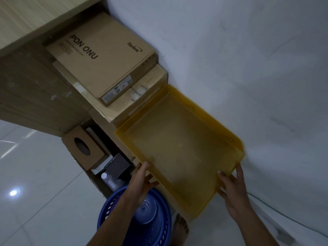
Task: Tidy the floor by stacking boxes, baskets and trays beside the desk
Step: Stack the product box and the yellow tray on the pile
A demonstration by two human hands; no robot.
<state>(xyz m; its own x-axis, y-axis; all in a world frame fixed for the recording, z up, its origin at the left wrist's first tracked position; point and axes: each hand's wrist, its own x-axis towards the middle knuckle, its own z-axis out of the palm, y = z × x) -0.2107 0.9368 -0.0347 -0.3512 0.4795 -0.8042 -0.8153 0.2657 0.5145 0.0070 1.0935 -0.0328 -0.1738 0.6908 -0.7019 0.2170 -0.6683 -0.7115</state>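
Note:
I hold a translucent yellow tray by its near end, between the desk and the wall. My left hand grips its left near edge, fingers curled under it. My right hand grips the right near corner, thumb on the tray's inside. The tray's far end reaches a stack of cardboard boxes: a flat box marked PON ONU lies on a larger taped box beside the wooden desk. A blue perforated basket stands on the floor below my left arm.
An open carton under the tray holds a brown tissue box, a dotted dark box and a white bottle. The white wall runs along the right. A thin cable lies by the wall. My bare foot stands beside the basket.

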